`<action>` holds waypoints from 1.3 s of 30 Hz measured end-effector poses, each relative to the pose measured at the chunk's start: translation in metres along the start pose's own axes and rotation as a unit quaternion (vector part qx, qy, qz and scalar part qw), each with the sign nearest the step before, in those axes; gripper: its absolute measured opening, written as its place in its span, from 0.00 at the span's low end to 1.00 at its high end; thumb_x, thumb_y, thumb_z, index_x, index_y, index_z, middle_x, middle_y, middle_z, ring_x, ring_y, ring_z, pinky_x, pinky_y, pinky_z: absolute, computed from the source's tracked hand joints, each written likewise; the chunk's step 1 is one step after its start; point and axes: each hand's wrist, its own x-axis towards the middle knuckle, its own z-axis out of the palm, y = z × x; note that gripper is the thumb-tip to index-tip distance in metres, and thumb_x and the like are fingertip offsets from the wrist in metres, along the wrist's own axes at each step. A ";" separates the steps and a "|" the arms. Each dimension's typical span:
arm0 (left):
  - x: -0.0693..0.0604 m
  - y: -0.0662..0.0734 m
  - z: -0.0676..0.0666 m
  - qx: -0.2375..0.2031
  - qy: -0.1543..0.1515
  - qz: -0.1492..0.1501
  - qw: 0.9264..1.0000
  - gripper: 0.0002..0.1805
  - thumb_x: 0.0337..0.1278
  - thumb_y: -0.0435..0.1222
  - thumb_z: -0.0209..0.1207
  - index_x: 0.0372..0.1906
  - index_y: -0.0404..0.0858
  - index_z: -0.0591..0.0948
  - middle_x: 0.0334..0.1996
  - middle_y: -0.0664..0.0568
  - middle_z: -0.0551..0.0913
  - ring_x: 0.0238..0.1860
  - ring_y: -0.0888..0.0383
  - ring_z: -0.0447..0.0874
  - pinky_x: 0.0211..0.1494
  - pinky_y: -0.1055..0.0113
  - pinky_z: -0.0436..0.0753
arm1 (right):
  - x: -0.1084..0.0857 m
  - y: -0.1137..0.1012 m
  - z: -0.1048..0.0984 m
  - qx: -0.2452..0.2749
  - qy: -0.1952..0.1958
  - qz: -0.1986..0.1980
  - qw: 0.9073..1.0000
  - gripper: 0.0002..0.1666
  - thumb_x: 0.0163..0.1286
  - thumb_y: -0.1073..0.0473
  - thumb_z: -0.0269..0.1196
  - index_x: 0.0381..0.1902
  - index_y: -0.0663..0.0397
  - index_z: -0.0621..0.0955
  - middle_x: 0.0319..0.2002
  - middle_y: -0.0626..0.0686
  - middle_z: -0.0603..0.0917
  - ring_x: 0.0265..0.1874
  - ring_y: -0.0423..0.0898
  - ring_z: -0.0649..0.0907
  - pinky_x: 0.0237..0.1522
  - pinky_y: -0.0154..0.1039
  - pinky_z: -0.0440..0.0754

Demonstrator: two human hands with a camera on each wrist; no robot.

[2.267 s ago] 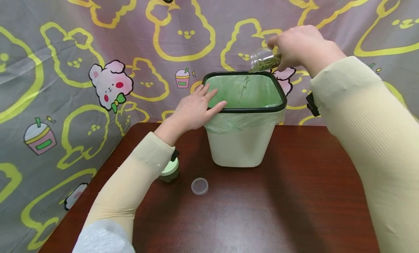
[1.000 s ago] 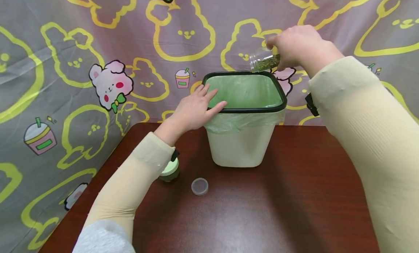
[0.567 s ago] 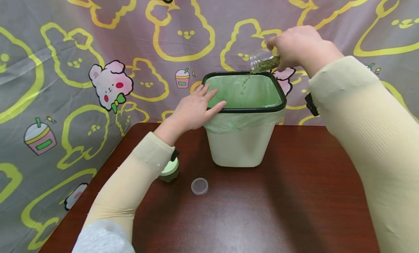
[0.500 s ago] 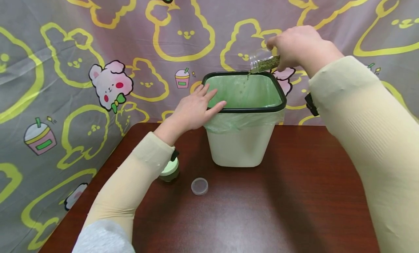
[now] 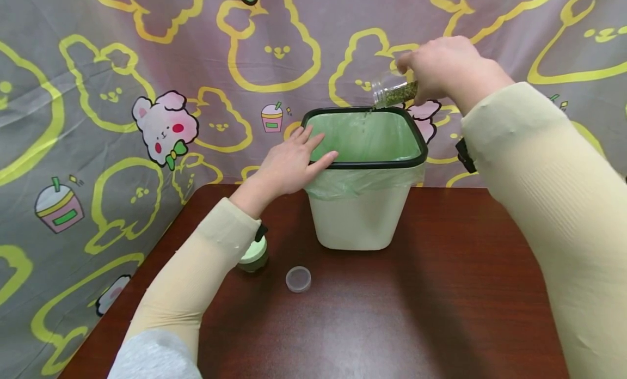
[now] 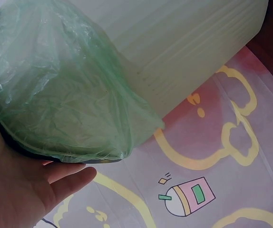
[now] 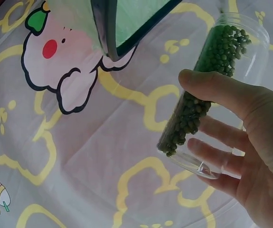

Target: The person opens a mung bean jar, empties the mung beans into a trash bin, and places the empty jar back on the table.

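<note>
My right hand (image 5: 448,66) grips a clear open-mouthed jar (image 5: 387,89), tilted over the back rim of a cream trash bin (image 5: 360,221). Small green mung beans (image 7: 189,116) lie along the jar's lower side, and a few fall from its mouth into the bin. In the right wrist view, thumb and fingers wrap the jar from either side. With fingers spread and straight, my left hand (image 5: 289,164) rests on the bin's left rim. A thin green bag (image 5: 360,180) lines the bin and folds over its black rim. The bin's bottom is hidden.
On the brown table (image 5: 343,324), a clear round lid (image 5: 299,279) lies in front of the bin. A jar with a pale green lid (image 5: 254,254) stands left of it, partly behind my left forearm. A patterned curtain (image 5: 186,19) hangs close behind and along the left.
The fall of beans thins from a fuller stream, stops about a second ago, restarts, and is now only a few grains. Both hands stay nearly in place.
</note>
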 end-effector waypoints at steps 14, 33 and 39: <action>-0.001 0.000 0.000 0.000 -0.001 0.001 1.000 0.43 0.66 0.68 0.31 0.76 0.45 0.57 0.76 0.44 0.47 0.76 0.48 0.41 0.72 0.51 0.53 | 0.001 0.002 0.005 0.003 -0.002 0.000 1.000 0.38 0.54 0.58 0.67 0.63 0.59 0.69 0.47 0.68 0.79 0.43 0.66 0.77 0.36 0.59 0.75; 0.000 0.000 0.001 -0.003 0.003 0.001 1.000 0.43 0.66 0.68 0.31 0.76 0.45 0.58 0.76 0.44 0.47 0.76 0.48 0.41 0.72 0.51 0.53 | 0.000 0.001 0.001 0.000 0.004 0.005 1.000 0.40 0.55 0.56 0.69 0.65 0.56 0.69 0.47 0.66 0.80 0.43 0.65 0.76 0.37 0.61 0.73; 0.000 0.000 0.001 -0.004 0.004 -0.001 1.000 0.43 0.66 0.68 0.32 0.76 0.45 0.58 0.76 0.44 0.47 0.76 0.48 0.42 0.72 0.51 0.54 | 0.000 0.002 0.002 0.001 -0.005 0.002 1.000 0.39 0.55 0.58 0.68 0.64 0.58 0.69 0.47 0.67 0.80 0.43 0.64 0.77 0.36 0.60 0.73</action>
